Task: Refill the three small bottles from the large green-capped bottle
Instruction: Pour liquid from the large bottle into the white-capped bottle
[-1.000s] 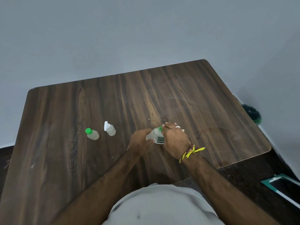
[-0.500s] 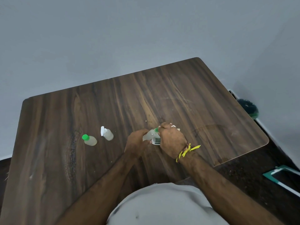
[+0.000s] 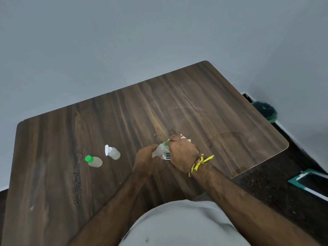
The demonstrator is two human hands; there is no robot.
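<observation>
Large bottle [image 3: 159, 150], pale and translucent with a green cap [image 3: 165, 143], is held tilted between both hands above the near-centre of the desk [image 3: 204, 112]. The left hand [image 3: 145, 161] grips the bottle body, fingers curled round its lower part. The right hand [image 3: 182, 153] is closed at the cap end, fingers curled over the green cap; a small white labelled item [image 3: 167, 155] shows just beneath this hand, and whether the hand holds it cannot be told. A yellow thread band [image 3: 199, 163] circles the right wrist. Two small bottles stand on the desk to the left, well apart from the hands: the green-capped small bottle [image 3: 94, 161] nearer the left edge, and the white-capped small bottle [image 3: 113, 152] just beside it, its flip lid raised. A dark green round object [image 3: 265, 111] sits on the floor beyond the desk's right edge.
</observation>
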